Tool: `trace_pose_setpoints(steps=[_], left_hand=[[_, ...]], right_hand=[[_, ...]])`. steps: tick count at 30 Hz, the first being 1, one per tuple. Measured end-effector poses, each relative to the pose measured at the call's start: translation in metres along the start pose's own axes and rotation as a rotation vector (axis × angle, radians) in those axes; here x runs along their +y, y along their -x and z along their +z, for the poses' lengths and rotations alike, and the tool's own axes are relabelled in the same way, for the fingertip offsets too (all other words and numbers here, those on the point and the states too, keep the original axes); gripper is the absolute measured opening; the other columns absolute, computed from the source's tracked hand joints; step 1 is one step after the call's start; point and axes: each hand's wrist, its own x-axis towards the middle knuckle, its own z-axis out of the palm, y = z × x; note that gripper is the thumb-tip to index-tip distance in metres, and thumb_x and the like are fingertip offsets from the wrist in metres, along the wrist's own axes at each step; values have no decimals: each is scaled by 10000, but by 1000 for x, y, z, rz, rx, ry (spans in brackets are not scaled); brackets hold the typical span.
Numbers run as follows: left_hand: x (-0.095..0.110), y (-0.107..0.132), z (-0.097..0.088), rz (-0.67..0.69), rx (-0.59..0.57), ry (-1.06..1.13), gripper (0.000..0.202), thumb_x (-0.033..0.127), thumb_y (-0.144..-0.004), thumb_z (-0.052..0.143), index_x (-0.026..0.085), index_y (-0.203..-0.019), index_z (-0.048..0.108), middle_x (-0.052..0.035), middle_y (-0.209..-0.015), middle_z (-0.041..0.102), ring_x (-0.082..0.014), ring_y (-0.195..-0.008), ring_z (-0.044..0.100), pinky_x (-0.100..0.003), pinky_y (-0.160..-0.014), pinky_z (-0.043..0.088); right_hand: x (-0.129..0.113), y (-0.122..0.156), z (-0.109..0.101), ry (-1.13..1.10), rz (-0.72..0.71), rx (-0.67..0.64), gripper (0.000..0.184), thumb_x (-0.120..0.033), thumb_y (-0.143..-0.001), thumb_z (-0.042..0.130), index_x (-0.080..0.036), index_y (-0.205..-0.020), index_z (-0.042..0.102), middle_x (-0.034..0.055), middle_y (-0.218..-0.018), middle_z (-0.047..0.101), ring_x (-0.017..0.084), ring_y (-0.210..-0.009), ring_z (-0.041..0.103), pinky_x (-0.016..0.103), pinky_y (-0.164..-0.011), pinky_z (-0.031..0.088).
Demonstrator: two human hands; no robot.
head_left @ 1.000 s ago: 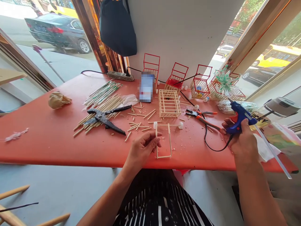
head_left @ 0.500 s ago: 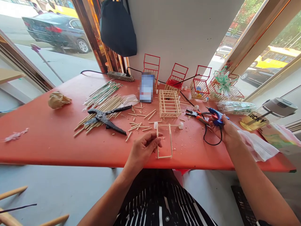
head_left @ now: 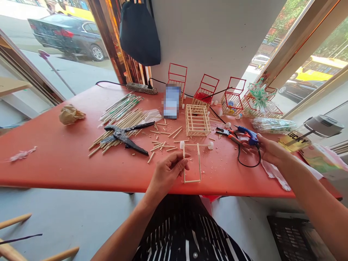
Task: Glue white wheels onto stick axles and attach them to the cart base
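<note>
My left hand (head_left: pixel 171 167) pinches the left side of a small rectangular frame of thin wooden sticks (head_left: pixel 200 166) between thumb and fingers, low over the table's front. Across the frame's far end runs a stick with a white wheel (head_left: pixel 210 145) at each end. To the right, my right hand (head_left: pixel 268 148) has its thumb and fingers about the handle of a blue glue gun (head_left: pixel 249 135), whose nozzle points left. The gun's black cord loops below it. Beside the nozzle lie pliers with orange-black handles (head_left: pixel 230 136). A finished-looking stick crate (head_left: pixel 198 121) stands behind the frame.
Large black-handled cutters (head_left: pixel 126 137) lie on a bundle of wooden sticks (head_left: pixel 104 143). Cut stick pieces (head_left: pixel 160 145) litter the red table (head_left: pixel 67 159). A phone (head_left: pixel 172 103), red-framed stick carts (head_left: pixel 236 96), a power strip (head_left: pixel 141 88) and a LUCKY cup (head_left: pixel 295 139) stand around.
My right hand and forearm have shifted slightly right, the fingers less tightly wrapped round the glue gun. My left hand keeps the stick frame in nearly the same place. The view has shifted slightly.
</note>
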Motion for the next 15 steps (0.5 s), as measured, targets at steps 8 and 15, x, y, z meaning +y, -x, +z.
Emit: trace_pose_setpoints(steps=[8,15], left_hand=[[3,-1,2,-17,2,-15,331,409,-860,713,114,-1010,712,-9,-666,664,-73,-510,496,-197,-499,419],[6,-1,3,-56,-2,-24,384,471,-840,727,126,-1008,709,-13,-669,665,-83,-516,505,-213,-511,443]], right_hand=[[5,7,-13,597,-171,47,189,-288,-907,736,-168,-761,732,34,-609,714,153,-470,647,236,-398,535],[0,27,-4,1128,-452,353,290,-207,-888,756,-213,-602,709,12,-490,534,149,-446,444,297,-503,313]])
